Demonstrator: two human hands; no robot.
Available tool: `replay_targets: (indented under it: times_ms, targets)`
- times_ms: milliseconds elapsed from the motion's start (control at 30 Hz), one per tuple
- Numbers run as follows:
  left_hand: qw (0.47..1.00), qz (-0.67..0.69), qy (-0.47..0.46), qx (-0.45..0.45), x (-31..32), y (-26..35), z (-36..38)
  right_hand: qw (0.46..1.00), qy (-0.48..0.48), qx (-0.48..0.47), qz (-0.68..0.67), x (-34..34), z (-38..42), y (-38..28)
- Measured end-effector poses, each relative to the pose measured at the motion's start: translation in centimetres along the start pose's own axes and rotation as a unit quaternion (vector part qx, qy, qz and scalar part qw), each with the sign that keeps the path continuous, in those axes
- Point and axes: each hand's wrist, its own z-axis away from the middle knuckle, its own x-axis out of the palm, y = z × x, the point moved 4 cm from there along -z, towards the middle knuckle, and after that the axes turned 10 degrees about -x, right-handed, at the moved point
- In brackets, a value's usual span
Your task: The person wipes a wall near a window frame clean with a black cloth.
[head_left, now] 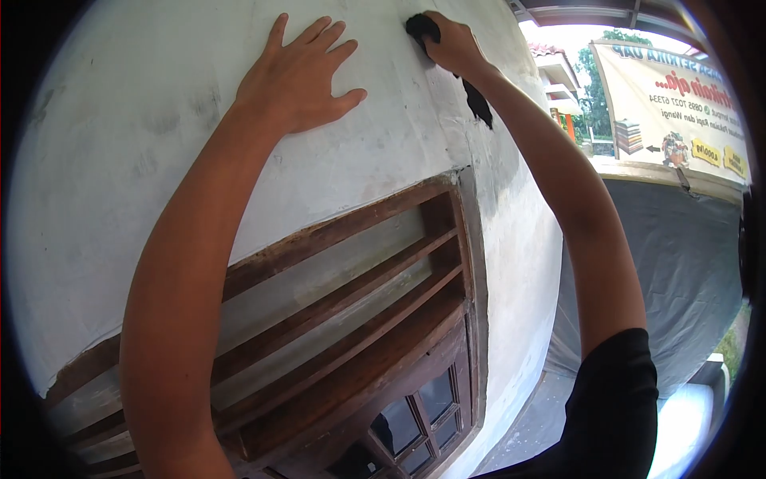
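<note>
High on a whitish, stained wall, my left hand lies flat with its fingers spread, holding nothing. Further right, my right hand grips a black cloth and presses it to the wall near the corner. A loose end of the black cloth hangs below the right wrist. Grey smudges and small marks show on the wall around both hands.
Below my hands is a brown wooden vent frame with slats, above a window with small panes. To the right hang a printed banner and a grey tarp. A roof edge shows at the top right.
</note>
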Motion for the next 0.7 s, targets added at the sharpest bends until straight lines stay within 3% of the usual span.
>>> replay_targets:
  times_ms: [67, 133, 200, 233, 333, 433, 533, 700]
  targets:
    - [1.000, 0.000, -0.004, -0.004, 0.0, -0.1, 0.1, 1.000, -0.001, 0.002, 0.018, -0.5, -2.5, -1.4]
    - [1.000, 0.003, -0.007, -0.001, -0.4, -0.1, 0.1, 0.979, -0.068, 0.142, -0.126, -1.9, -5.5, -3.3]
    - [1.000, 0.000, -0.004, -0.003, -0.2, -0.2, 0.1, 0.990, -0.061, 0.094, -0.084, 0.2, -8.6, -0.5]
    - [1.000, 0.000, 0.001, 0.000, -0.1, -0.2, 0.1, 0.981, -0.081, 0.139, -0.108, -0.6, -8.9, -1.1]
    - [1.000, 0.008, 0.018, 0.016, -0.1, -0.2, 0.3, 0.988, -0.092, 0.104, -0.072, 0.2, -9.1, 0.0]
    - [0.995, 0.054, -0.066, 0.047, -3.1, -0.3, 0.8, 0.987, -0.096, 0.103, -0.083, -0.2, -6.8, -0.3]
    - [0.994, 0.079, -0.066, 0.046, -2.0, -0.7, 0.2, 0.990, -0.121, 0.048, -0.061, -0.6, -4.5, 0.0]
    - [0.994, 0.095, -0.039, 0.024, -2.0, -0.4, 1.4, 0.991, -0.098, 0.041, -0.080, -0.7, 1.2, -0.6]
